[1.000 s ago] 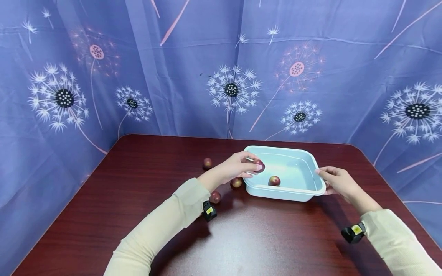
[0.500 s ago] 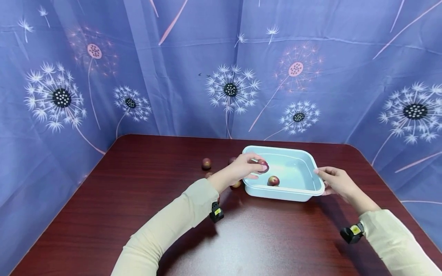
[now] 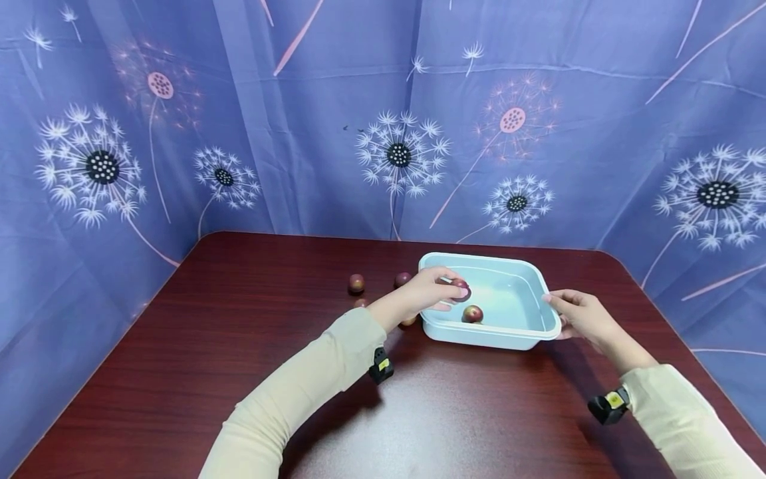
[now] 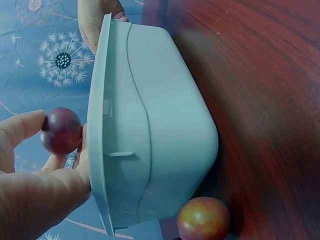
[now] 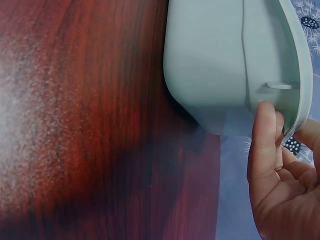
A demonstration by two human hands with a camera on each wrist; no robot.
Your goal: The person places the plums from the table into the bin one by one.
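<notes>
My left hand [image 3: 427,291] pinches a dark red plum [image 3: 461,289] between thumb and fingers, over the left side of a pale blue plastic basin [image 3: 491,338]. In the left wrist view this plum [image 4: 61,131] sits level with the basin's rim, on its inner side. Another plum [image 3: 473,314] lies inside the basin near its front wall. At the basin's right end my right hand [image 3: 583,319] grips the rim, thumb on top and fingers underneath. From the right wrist those fingers [image 5: 265,145] show pressed against the outer wall.
Left of the basin, several plums lie on the dark red wooden table [image 3: 239,346]: one at the far left [image 3: 356,284], one near the basin's back corner [image 3: 403,279], others partly behind the left arm. A blue dandelion-print curtain [image 3: 323,133] hangs behind the table.
My left hand has moved a little to the right with the plum, further over the basin. A plum behind that forearm has come into view. My right hand stays on the rim.
</notes>
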